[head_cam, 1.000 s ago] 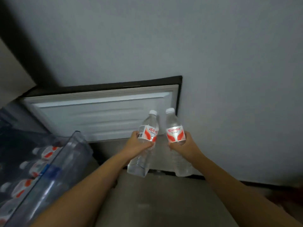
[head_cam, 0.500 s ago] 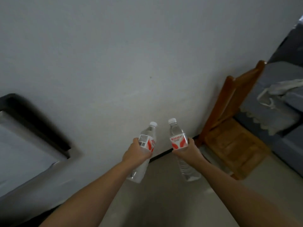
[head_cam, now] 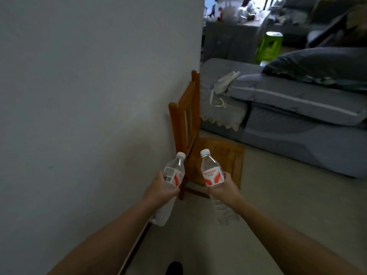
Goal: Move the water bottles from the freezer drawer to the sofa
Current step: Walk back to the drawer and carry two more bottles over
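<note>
**Water bottles in both hands, sofa ahead to the right**

Head view. Gripping one clear water bottle (head_cam: 172,176) in the left hand (head_cam: 160,190), fingers curling round the red-and-white label, white cap pointing up and away, base hanging below the wrist. Gripping a second water bottle (head_cam: 212,174) in the right hand (head_cam: 223,188) the same way, thumb wrapping the label's edge, cap tilting slightly left. Holding both out in front at about the same height, near each other but apart.

Running close along the left: a plain grey wall (head_cam: 89,96), ending at a corner beyond the bottles. Standing just beyond the caps, back against that wall: a wooden chair (head_cam: 198,139). Stretching across the right: a grey sofa (head_cam: 297,135), low, with a cushion (head_cam: 294,96) and a pale cloth (head_cam: 222,84) lying on it. Showing bare pale floor (head_cam: 278,195) between the right hand and the sofa's front edge. Sitting further back: a green stool (head_cam: 271,46).
</note>
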Demonstrator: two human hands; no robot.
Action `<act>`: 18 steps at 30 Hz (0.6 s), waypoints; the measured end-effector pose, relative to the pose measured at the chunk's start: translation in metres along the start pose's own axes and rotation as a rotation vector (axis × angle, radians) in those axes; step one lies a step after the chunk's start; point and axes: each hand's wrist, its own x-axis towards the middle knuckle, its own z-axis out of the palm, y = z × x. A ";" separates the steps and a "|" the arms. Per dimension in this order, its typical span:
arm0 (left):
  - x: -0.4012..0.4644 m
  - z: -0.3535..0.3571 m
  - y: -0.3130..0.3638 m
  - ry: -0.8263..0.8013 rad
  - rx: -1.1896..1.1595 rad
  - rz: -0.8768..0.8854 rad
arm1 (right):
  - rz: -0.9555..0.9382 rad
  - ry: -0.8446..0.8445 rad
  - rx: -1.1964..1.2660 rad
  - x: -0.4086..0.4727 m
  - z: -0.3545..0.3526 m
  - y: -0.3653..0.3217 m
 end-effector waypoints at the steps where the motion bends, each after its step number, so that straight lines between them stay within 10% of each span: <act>1: 0.018 0.001 0.012 -0.043 0.011 0.043 | 0.018 0.029 0.041 0.009 -0.010 -0.002; 18: 0.126 0.166 0.234 -0.330 0.363 0.533 | 0.269 0.587 0.319 0.035 -0.195 0.080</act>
